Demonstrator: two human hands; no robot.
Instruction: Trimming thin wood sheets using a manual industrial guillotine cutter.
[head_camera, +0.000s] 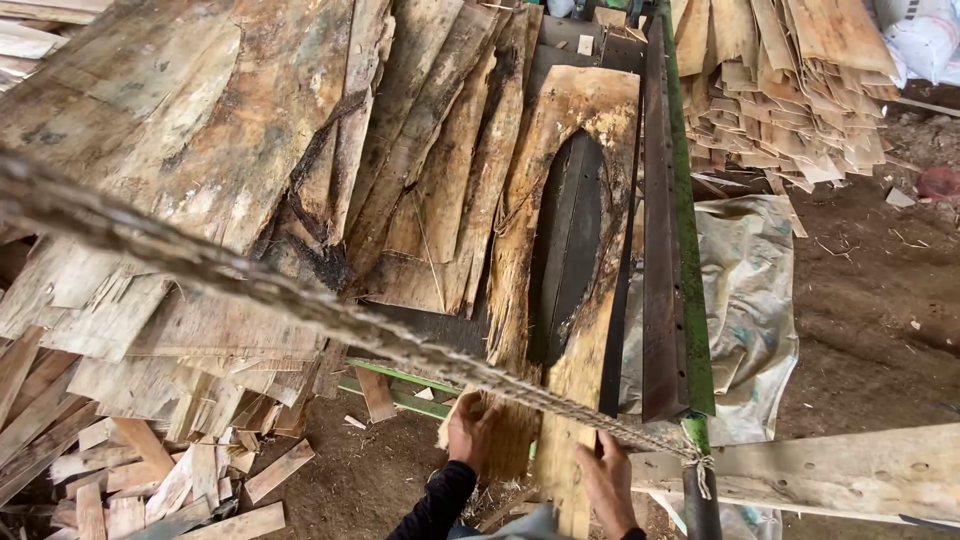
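Thin, ragged veneer sheet (565, 250), pale tan with fibrous, splintered edges and a long oval hole through its middle showing dark boards beneath. Lying flat on the machine bed, long axis running away from the person, near end frayed and hanging toward the hands, far end pointing to the top of the view. Left hand (470, 432) clamped on the shredded near-left edge, fingers (462, 415) curled tight around the fibres. Right hand (605, 478) on the near-right strip of the same sheet, fingers (600, 450) bent over it in a grip; exact closure hidden by the back of the hand. Dark sleeve on the left forearm.

Just right of the sheet, a long steel blade bar (662, 230) with a green-painted edge, parallel to the sheet. Thick twisted rope (300, 300), grey and rough, stretched diagonally across the view above everything, tied off at a post near the right hand. To the left, overlapping veneer sheets (200, 130), stained, cracked, dark with rot in places. Below left, short offcut strips (150, 470) scattered on the dirt floor (880, 320). Upper right, a neat stack of cut veneer pieces (790, 90). Crumpled plastic sack (750, 300) spread on the floor beside the bar.
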